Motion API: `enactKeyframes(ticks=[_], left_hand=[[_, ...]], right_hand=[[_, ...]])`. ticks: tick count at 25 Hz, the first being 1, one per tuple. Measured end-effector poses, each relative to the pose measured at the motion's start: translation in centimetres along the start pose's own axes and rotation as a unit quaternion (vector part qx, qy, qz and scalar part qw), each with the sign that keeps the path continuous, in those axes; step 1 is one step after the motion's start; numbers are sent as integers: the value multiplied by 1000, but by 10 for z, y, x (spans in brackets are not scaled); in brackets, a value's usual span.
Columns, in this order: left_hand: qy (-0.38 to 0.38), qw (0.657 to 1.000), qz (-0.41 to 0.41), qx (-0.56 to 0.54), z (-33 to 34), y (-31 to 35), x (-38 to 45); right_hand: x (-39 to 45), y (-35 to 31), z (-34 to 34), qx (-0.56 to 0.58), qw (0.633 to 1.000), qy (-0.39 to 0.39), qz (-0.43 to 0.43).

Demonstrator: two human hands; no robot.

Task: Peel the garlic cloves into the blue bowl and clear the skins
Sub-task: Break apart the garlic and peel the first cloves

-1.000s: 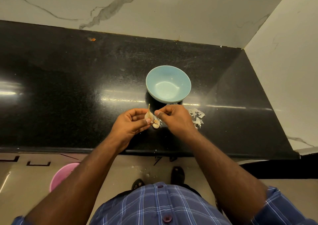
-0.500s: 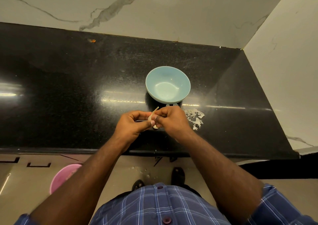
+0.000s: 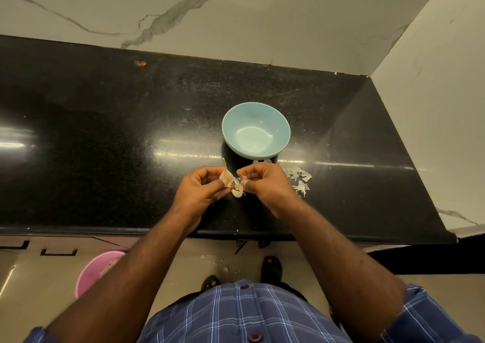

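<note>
The blue bowl (image 3: 256,130) stands on the black counter (image 3: 105,145), and I see nothing in it. Just in front of it my left hand (image 3: 202,193) pinches a garlic piece with a thin stalk (image 3: 226,175) between thumb and fingers. My right hand (image 3: 265,182) is close beside it, its fingertips closed on a small bit of garlic skin (image 3: 244,177). A loose garlic clove (image 3: 237,192) shows below, between the two hands. Pale peeled skins (image 3: 298,177) lie on the counter to the right of my right hand.
A marble wall runs behind the counter and another closes it off on the right (image 3: 433,106). A pink bucket (image 3: 97,269) stands on the floor at the lower left, below the counter's front edge (image 3: 105,231). Skin scraps lie on the floor (image 3: 217,260).
The hands were pressed together on the garlic half a second ago; now they have drawn slightly apart, and the clove between them shows again.
</note>
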State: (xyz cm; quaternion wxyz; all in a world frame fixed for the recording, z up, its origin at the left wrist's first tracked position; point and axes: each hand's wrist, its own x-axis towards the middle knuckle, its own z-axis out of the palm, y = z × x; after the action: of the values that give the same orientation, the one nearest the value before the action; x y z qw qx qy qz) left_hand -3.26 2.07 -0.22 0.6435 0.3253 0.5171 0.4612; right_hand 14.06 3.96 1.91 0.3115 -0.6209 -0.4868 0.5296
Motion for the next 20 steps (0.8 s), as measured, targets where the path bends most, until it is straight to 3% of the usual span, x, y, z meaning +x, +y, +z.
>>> enactKeyframes(ticks=[4, 7, 10, 14, 20], left_hand=[[0, 1000, -22, -10, -1, -2, -1], [7, 1000, -29, -3, -1, -2, -1], [-4, 1000, -14, 9, -1, 0, -4], [-42, 998, 11, 45, -1, 3, -7], [1, 999, 22, 48, 4, 1, -6]], right_hand=[[2, 11, -5, -219, 975, 2, -22], [1, 11, -1, -270, 962, -13, -49], [-1, 0, 2, -207, 974, 7, -88], [-5, -6, 9, -66, 996, -14, -53], [-3, -7, 11, -16, 999, 21, -46]])
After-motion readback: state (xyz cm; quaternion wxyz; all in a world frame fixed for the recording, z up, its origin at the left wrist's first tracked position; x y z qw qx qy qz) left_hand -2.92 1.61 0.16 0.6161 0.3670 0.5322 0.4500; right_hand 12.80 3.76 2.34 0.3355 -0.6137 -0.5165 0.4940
